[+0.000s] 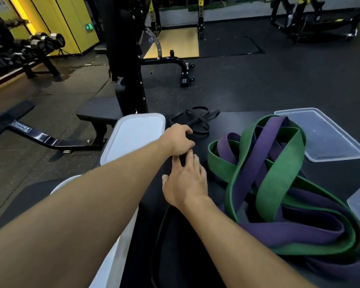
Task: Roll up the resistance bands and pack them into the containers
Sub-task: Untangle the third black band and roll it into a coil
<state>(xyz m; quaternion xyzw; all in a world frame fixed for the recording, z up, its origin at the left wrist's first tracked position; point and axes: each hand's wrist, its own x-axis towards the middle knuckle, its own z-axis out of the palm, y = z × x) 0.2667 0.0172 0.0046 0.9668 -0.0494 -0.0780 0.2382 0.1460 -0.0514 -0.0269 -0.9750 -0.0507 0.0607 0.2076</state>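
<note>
Black resistance band [161,231] runs up the dark surface [227,125] under my right hand [185,183], whose straight fingers [190,161] press it. Beyond, my left hand [178,140] curls around its rolled end. Green band [274,179] and purple band [256,154] lie heaped to the right. The bench label [21,126] is too blurred for me to read.

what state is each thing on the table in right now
black band: unrolled, loose loops
left hand: curled round black band
right hand: fingers straight, touching black band
green band: unrolled, in tangled pile
purple band: unrolled, tangled with green band
white container: looks closed
clear container: open, empty
</note>
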